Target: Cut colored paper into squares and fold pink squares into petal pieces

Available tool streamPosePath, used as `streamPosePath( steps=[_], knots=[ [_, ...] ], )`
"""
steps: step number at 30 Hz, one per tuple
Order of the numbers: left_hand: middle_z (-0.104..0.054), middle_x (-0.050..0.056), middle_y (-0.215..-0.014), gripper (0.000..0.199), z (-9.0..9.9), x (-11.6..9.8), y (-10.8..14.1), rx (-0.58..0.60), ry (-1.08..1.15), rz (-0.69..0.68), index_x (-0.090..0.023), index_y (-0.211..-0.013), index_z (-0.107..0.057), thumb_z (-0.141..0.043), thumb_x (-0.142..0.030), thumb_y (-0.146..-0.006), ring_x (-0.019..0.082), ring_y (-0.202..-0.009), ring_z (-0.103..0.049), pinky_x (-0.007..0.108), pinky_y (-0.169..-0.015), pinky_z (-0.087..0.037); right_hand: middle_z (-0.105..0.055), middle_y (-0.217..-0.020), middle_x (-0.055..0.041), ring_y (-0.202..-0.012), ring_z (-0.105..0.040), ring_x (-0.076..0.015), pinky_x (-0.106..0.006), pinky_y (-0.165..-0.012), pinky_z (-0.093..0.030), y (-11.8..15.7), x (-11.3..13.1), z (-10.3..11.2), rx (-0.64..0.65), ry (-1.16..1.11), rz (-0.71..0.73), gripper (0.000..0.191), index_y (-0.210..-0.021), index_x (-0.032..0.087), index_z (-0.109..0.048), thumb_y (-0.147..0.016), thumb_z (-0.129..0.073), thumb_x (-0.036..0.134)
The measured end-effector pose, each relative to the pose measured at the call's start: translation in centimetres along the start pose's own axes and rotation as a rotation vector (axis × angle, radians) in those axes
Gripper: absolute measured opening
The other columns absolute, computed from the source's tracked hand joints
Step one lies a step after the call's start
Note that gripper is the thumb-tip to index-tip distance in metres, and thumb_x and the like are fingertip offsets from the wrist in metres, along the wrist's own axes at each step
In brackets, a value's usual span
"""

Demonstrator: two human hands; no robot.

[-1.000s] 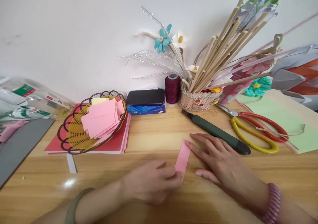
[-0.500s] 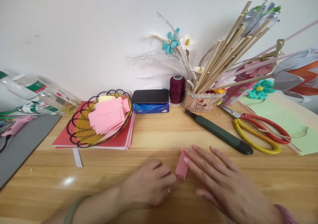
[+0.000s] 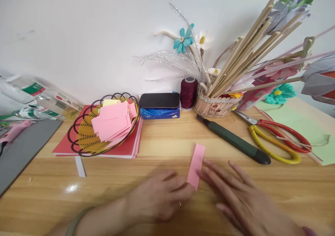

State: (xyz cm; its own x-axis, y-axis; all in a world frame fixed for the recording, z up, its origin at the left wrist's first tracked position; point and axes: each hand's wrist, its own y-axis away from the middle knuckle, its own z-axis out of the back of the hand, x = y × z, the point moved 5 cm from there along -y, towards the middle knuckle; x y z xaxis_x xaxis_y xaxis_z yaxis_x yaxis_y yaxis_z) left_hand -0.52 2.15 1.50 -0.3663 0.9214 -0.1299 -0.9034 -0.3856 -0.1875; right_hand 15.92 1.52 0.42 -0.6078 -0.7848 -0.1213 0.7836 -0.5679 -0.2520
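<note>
A narrow pink paper strip (image 3: 196, 164) lies slantwise on the wooden table, a fold line not clearly visible on it. My left hand (image 3: 164, 196) has its fingers curled and grips the strip's near end, with the thumb partly hidden. On the other side, my right hand (image 3: 243, 197) is slightly blurred, its fingers stretched and spread. One of its fingertips meets the strip's right edge; whether it presses down I cannot tell.
Behind the hands lie a green cutter (image 3: 235, 142) and red-yellow scissors (image 3: 280, 138). A wire basket (image 3: 82, 135) holds pink papers on a red stack. A phone (image 3: 159, 100), maroon thread spool (image 3: 188, 93) and stick-filled basket (image 3: 214, 105) line the wall. A white strip (image 3: 80, 166) lies left.
More of the pink strip's length shows now, its far end uncovered. My right hand has slid nearer and a little right along it. My left hand stays at the near end. The view has shifted slightly.
</note>
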Motion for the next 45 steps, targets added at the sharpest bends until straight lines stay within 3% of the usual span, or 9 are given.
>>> streamPosePath(
  steps=[6,9,14,21,32,34,36,38,45],
  knots=[
    [-0.064,0.002,-0.097,0.024,-0.1,0.0,-0.2,-0.086,0.061,0.040,-0.012,-0.104,-0.054,-0.032,-0.015,-0.094,0.010,-0.095,-0.054,0.023,-0.093,-0.035,-0.052,-0.129,-0.0062,-0.126,-0.035,-0.0218,-0.044,-0.106,-0.019,-0.6,-3.3,-0.9,-0.015,0.014,-0.122,0.056,-0.137,0.009,-0.030,-0.089,-0.040,0.036],
    [-0.063,-0.001,-0.085,0.022,-1.1,0.1,-0.5,-0.111,0.068,0.158,-0.016,-0.094,-0.056,-0.034,-0.017,-0.095,0.010,-0.084,-0.057,0.022,-0.081,-0.043,-0.050,-0.132,-0.0009,-0.122,-0.040,-0.0210,-0.045,-0.102,-0.026,-1.0,-3.2,-1.2,-0.018,0.049,-0.083,0.049,-0.136,0.017,-0.034,-0.090,-0.038,0.032],
    [-0.058,0.002,-0.083,0.017,-2.3,-0.3,-1.6,-0.063,-0.103,0.213,-0.014,-0.106,-0.052,-0.042,-0.018,-0.092,0.016,-0.077,-0.055,0.026,-0.062,-0.046,-0.049,-0.132,-0.0007,-0.123,-0.039,-0.0241,-0.048,-0.098,-0.031,-1.6,-2.7,-1.0,-0.008,0.089,-0.064,0.045,-0.130,0.020,-0.044,-0.090,-0.039,0.038],
    [-0.057,0.005,-0.092,0.024,-2.2,-1.1,-0.7,0.059,-0.103,0.154,-0.011,-0.113,-0.048,-0.046,-0.013,-0.090,0.017,-0.087,-0.053,0.030,-0.075,-0.046,-0.046,-0.135,-0.0011,-0.126,-0.036,-0.0209,-0.046,-0.101,-0.030,-1.5,-2.8,-1.0,0.023,0.059,-0.126,0.046,-0.132,0.020,-0.041,-0.090,-0.038,0.037],
    [-0.055,0.003,-0.088,0.021,-2.7,-1.8,-0.1,0.032,-0.131,0.206,-0.013,-0.110,-0.049,-0.049,-0.016,-0.089,0.016,-0.086,-0.052,0.030,-0.080,-0.044,-0.043,-0.137,-0.0078,-0.130,-0.030,-0.0217,-0.045,-0.104,-0.023,-1.1,-2.8,-0.8,-0.054,0.095,-0.194,0.054,-0.133,0.009,-0.037,-0.088,-0.040,0.039],
    [-0.055,0.003,-0.089,0.020,-2.7,-1.7,-0.1,0.027,-0.136,0.212,-0.013,-0.109,-0.050,-0.049,-0.017,-0.090,0.015,-0.086,-0.052,0.030,-0.080,-0.044,-0.041,-0.138,-0.0087,-0.131,-0.027,-0.0225,-0.046,-0.105,-0.021,-1.2,-1.9,-0.2,-0.075,0.086,-0.143,0.056,-0.134,0.009,-0.035,-0.087,-0.042,0.038],
    [-0.056,0.004,-0.091,0.020,-2.4,-1.7,-0.1,0.031,-0.147,0.195,-0.013,-0.108,-0.051,-0.049,-0.018,-0.089,0.016,-0.088,-0.052,0.029,-0.079,-0.044,-0.043,-0.137,-0.0059,-0.130,-0.028,-0.0189,-0.041,-0.106,-0.021,-1.4,-0.4,0.1,-0.057,0.016,0.034,0.055,-0.136,0.014,-0.033,-0.088,-0.042,0.038],
    [-0.056,0.004,-0.094,0.022,-1.9,-1.7,-0.2,0.043,-0.152,0.164,-0.012,-0.110,-0.051,-0.051,-0.019,-0.088,0.017,-0.089,-0.051,0.029,-0.080,-0.044,-0.046,-0.135,-0.0048,-0.127,-0.034,-0.0140,-0.034,-0.103,-0.029,-1.5,0.3,-0.1,-0.003,-0.074,0.153,0.056,-0.138,0.014,-0.030,-0.088,-0.041,0.039],
    [-0.057,0.005,-0.093,0.019,-0.7,-1.7,0.5,0.036,-0.085,0.107,-0.010,-0.106,-0.054,-0.046,-0.016,-0.090,0.016,-0.091,-0.052,0.028,-0.085,-0.042,-0.041,-0.138,-0.0054,-0.123,-0.041,-0.0225,-0.046,-0.096,-0.035,-2.1,-3.1,-1.9,-0.051,0.022,0.001,0.063,-0.141,0.021,-0.024,-0.086,-0.042,0.045]
  ],
)
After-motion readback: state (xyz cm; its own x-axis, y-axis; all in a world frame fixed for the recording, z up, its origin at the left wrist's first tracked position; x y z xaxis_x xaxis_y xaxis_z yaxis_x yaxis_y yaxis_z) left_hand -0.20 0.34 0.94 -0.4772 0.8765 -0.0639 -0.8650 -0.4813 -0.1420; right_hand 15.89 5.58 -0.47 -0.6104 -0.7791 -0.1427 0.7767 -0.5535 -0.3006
